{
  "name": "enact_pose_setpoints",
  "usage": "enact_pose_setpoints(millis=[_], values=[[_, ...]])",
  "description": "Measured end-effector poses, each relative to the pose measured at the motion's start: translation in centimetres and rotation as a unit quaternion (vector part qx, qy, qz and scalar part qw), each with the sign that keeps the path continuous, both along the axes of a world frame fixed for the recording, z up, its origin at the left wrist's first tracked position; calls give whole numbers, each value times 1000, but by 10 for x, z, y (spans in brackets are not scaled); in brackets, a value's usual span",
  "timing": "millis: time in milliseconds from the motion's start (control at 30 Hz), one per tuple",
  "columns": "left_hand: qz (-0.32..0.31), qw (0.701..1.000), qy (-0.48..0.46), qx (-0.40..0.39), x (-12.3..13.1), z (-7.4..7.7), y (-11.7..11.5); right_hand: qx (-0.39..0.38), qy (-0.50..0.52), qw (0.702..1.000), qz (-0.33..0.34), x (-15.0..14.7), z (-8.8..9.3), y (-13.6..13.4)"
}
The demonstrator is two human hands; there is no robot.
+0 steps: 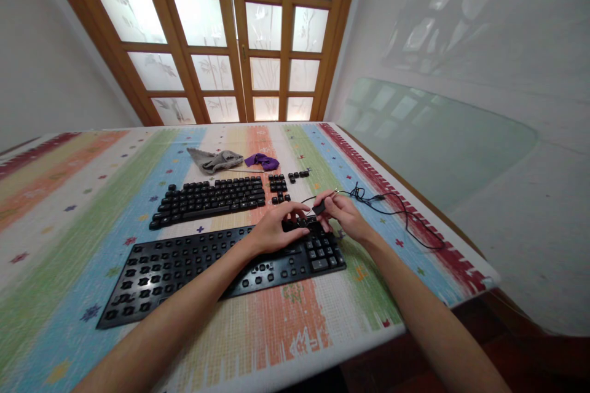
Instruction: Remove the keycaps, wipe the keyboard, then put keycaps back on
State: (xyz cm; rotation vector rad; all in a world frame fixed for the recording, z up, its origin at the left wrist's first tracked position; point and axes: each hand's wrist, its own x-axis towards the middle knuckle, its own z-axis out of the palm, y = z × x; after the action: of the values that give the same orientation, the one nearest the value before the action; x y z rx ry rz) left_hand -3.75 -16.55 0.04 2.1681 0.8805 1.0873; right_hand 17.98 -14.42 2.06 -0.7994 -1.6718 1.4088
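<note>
The left hand [276, 230] lies open, fingers pressing the right section of the keyboard [184, 264] on the counter [286, 319]. The right hand [343, 214] pinches a small dark keycap [319, 206] just above that section. Probable step: cap fitting. Seating requires square alignment over the socket.

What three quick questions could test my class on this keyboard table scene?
1. True or false: the purple cloth lies right of the grey cloth.
2. The left hand rests on: A) the near keyboard, B) the grey cloth, C) a mouse.
3. What does the right hand pinch in its fingers?

Key: 1 true; 2 A; 3 a small black piece.
</note>
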Motion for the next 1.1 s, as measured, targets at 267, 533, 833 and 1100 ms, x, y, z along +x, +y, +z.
enact_pose_setpoints(millis=[267,533,833,1100], values=[[23,997,-15,-70,-3,12,2,-10,37,999,-19,-3,-1,2],[69,998,4,-5,-3,15,12,19,43,997,-64,-4,-3,5],[117,979,128,107,3,30,55,24,45,994,-98,-4,-4,7],[107,953,256,122,22,30,104,47,49,990,-123,-3,2,4]])
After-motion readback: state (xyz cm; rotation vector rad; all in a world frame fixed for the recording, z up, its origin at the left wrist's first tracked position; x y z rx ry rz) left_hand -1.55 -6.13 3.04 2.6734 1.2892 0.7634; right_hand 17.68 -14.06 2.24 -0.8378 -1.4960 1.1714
